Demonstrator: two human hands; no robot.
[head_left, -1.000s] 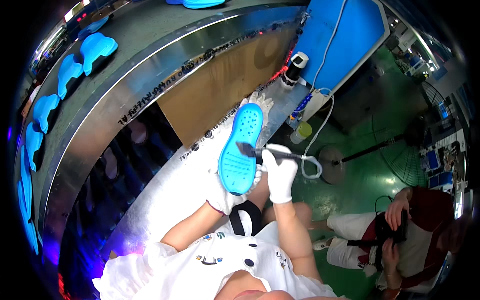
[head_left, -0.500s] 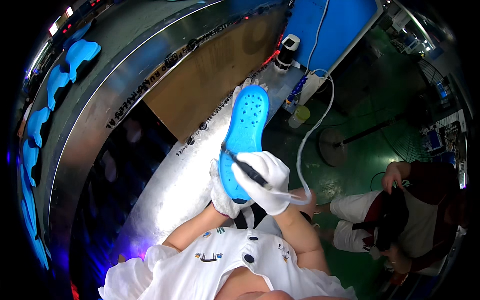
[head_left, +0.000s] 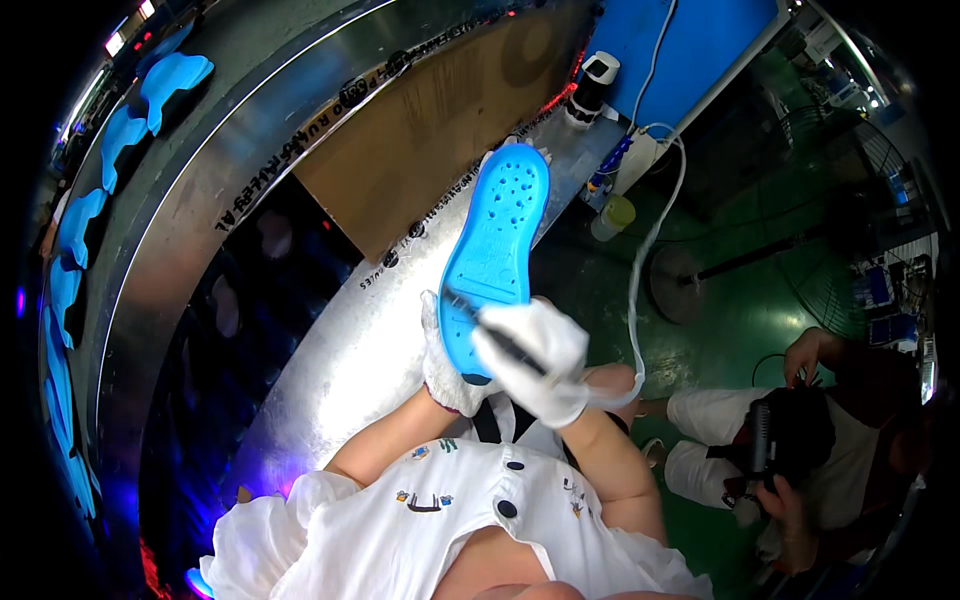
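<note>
- My left hand point(head_left: 448, 362), in a white glove, is clamped around the heel end of a bright blue shoe sole point(head_left: 492, 255), holding it up in front of me with the toe end pointing away.
- The sole shows its flat inner face, with a cluster of small holes near the toe.
- My right hand point(head_left: 535, 362), also gloved in white, is closed around a thin dark tool point(head_left: 490, 330), whose tip touches the lower part of the sole.
- My two hands sit close together, just beside each other at the heel end.
- A white cable point(head_left: 640, 270) loops from my right hand up toward a blue panel point(head_left: 690, 40).
- Under the sole lies a shiny metal desk point(head_left: 340, 350) with a brown board point(head_left: 430, 130) on it.
- More blue soles point(head_left: 150, 95) lie in a row along the far left.
- Another person point(head_left: 800, 440) sits low at my right, on a green floor point(head_left: 740, 320).
</note>
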